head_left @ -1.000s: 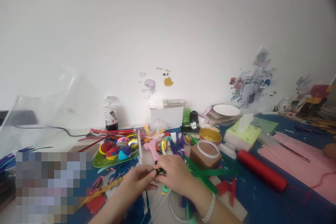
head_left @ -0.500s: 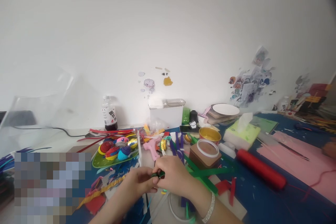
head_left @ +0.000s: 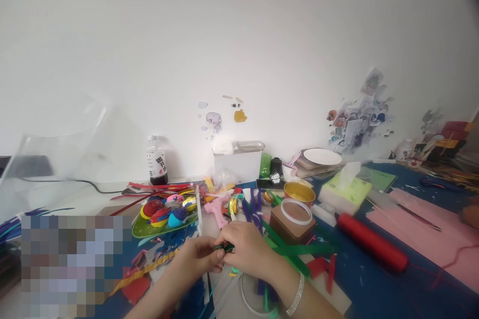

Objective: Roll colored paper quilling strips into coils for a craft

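Pinched between the fingertips of both hands is a small dark green piece point(head_left: 225, 247), perhaps a coiled strip; the fingers cover most of it. My left hand point(head_left: 200, 254) closes on it from the left, thumb and forefinger together. From the right, my right hand point(head_left: 245, 246) grips it with bent fingers; a sparkling bracelet point(head_left: 296, 295) circles that wrist. Just beyond the hands lies a pink glue gun point(head_left: 217, 210). Long green strips point(head_left: 299, 249) stretch out to the right of my right hand.
At the left, a green plate point(head_left: 144, 228) bears several colourful coiled pieces. A brown box point(head_left: 290, 225) with a white ring point(head_left: 296, 212) on it, a gold tin point(head_left: 299, 191), a tissue pack point(head_left: 345, 192) and a red roll point(head_left: 372, 241) stand to the right. A bottle point(head_left: 157, 162) stands near the wall.
Both hands stay in nearly the same place, fingers shifting slightly around the small green piece. Less of the piece shows now. The camera view has moved a touch.
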A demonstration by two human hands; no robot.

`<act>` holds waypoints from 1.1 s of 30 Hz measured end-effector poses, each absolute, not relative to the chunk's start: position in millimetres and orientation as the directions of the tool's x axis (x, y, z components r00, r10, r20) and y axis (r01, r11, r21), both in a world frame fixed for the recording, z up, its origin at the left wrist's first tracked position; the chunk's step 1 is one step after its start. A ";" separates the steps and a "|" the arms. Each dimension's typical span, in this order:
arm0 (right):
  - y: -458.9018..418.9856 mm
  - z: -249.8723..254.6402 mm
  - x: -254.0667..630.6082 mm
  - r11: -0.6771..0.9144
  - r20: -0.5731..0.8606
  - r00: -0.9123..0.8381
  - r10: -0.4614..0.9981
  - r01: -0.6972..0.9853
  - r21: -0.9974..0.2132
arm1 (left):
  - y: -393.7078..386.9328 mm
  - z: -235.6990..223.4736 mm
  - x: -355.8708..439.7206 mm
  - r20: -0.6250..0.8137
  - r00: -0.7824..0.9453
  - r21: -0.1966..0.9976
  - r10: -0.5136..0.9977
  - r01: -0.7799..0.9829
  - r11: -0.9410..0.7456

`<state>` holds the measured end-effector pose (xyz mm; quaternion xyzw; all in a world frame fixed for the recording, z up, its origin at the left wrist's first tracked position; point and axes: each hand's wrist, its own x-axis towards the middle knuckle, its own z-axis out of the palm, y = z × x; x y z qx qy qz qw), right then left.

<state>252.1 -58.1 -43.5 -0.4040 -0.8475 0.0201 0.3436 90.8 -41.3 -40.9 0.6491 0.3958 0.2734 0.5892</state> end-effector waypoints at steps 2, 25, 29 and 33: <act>-58.5 -42.5 253.3 0.698 0.557 -0.473 0.682 0.650 -0.301 | -41.7 -39.8 88.9 -0.091 0.549 0.976 0.831 0.213 -0.034; -58.8 -41.2 257.0 0.649 0.428 -0.513 0.744 0.708 -0.279 | -33.1 -44.8 82.5 -0.122 0.588 0.967 0.799 0.251 -0.037; -62.5 -37.2 255.0 0.562 0.383 -0.444 0.810 0.774 -0.292 | -32.8 -47.1 81.5 -0.075 0.625 0.972 0.777 0.220 -0.083; -64.4 -32.3 258.6 0.674 0.386 -0.555 0.737 0.649 -0.353 | -36.1 -42.4 78.9 -0.063 0.629 0.955 0.775 0.262 -0.136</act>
